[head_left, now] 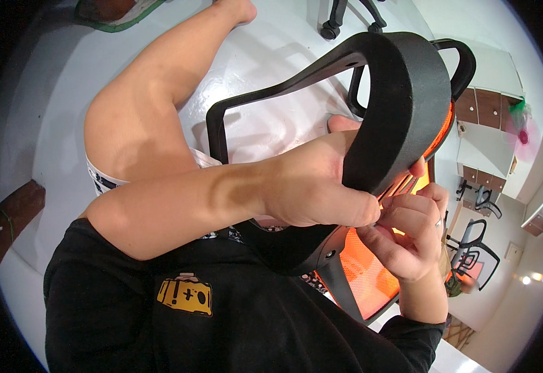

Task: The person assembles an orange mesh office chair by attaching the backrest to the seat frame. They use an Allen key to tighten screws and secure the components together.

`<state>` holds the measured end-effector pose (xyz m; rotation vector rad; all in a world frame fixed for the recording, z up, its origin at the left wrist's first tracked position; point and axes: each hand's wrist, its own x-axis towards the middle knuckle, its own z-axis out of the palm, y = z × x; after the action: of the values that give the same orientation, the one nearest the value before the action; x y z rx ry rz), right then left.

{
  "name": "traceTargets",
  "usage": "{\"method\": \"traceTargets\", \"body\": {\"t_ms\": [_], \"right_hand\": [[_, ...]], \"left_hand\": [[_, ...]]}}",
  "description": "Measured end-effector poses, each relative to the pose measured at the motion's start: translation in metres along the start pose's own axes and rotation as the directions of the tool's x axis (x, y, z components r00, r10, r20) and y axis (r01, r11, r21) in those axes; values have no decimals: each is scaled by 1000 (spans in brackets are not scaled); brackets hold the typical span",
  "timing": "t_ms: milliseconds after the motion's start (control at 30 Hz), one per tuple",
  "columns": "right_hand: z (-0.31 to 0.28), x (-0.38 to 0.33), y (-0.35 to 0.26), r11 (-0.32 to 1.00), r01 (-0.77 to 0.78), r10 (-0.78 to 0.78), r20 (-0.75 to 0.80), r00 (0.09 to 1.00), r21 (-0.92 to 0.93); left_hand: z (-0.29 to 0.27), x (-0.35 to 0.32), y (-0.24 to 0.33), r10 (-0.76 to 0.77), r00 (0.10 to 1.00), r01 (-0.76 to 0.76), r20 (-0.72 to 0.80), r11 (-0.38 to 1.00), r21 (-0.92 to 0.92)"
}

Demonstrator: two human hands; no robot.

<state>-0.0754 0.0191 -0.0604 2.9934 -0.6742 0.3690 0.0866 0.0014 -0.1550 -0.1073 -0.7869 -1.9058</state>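
Observation:
Across my lap leans an office chair with a black armrest [402,105] and orange mesh [366,273]. My left hand [315,186] is closed round the lower part of the armrest. Its thumb lies along the near side, while most of its fingers are hidden behind the black plastic. Right beside that thumb tip is my right hand [408,230], its fingers bent and pressed together against the chair. Whatever they pinch is too small or too covered to make out. A screw [330,253] shows in the black frame below the hands.
My bare leg [141,105] stretches over the pale floor [253,68] at the left. A chair base with casters [330,30] stands at the far side. More black chairs [470,248], a pink fan [524,135] and white-and-brown cabinets [486,105] are off to the right.

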Motion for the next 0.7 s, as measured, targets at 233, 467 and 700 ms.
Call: {"method": "traceTargets", "body": {"t_ms": [233,467,700], "right_hand": [[-2,-8,-7,980,-171,162,95,982,101],[-1,-17,-41,673,-538,493,234,838,508],[-6,-9,-24,867,-297,221,225,949,400]], "left_hand": [[-6,-2,1,-6,1000,6,-1,995,103],[-2,1,-10,104,994,-101,-32,990,94],[-4,1,-9,106,994,-105,1,988,114]]}}
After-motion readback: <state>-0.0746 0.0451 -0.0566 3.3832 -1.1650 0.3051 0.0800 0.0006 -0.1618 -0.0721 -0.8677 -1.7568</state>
